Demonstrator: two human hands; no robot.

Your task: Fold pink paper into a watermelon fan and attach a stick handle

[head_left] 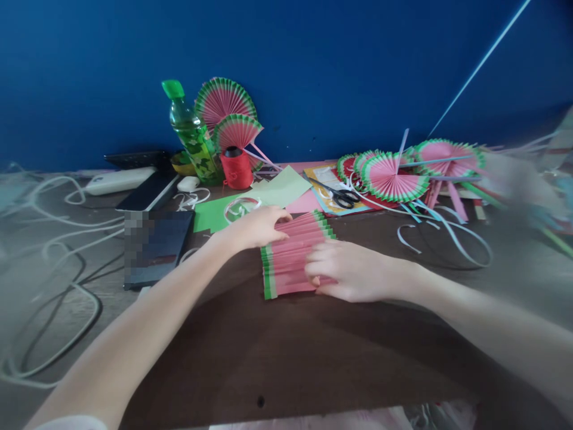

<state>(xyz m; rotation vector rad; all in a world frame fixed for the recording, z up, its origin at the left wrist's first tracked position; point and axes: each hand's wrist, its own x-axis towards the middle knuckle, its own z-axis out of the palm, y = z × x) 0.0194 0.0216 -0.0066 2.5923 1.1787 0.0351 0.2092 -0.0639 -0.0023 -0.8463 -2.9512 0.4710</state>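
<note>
The pleated paper (pixel 290 257), pink with a green band at each short end, lay on the dark brown table (pixel 250 358) directly in front of us, between both hands. Its folds ran from the near-left green band to the far-right one, so the long axis lay on a diagonal across our reach.

Our left hand (pixel 257 227) rested on the far edge of the pleats, fingers extended and laid flat over the folds, closed around nothing. Our right hand (pixel 353 272) covered the near-right portion, fingers curled with the tips on the pleats. It hid the folds beneath, so we could not tell whether it pinched the paper or only pressed it down. Both hands touched the paper; neither stood nearer than the other.

Behind the paper lay green paper sheets (pixel 219 212), a clear ring (pixel 242 206), scissors (pixel 340 194) and finished paper fans (pixel 394 176). A green bottle (pixel 190 134) and a red spool (pixel 236 168) stood against the blue wall (pixel 358 71). A dark device (pixel 156 245) at left was partly pixelated. The right margin was blurred, and its contents were hard to make out.
</note>
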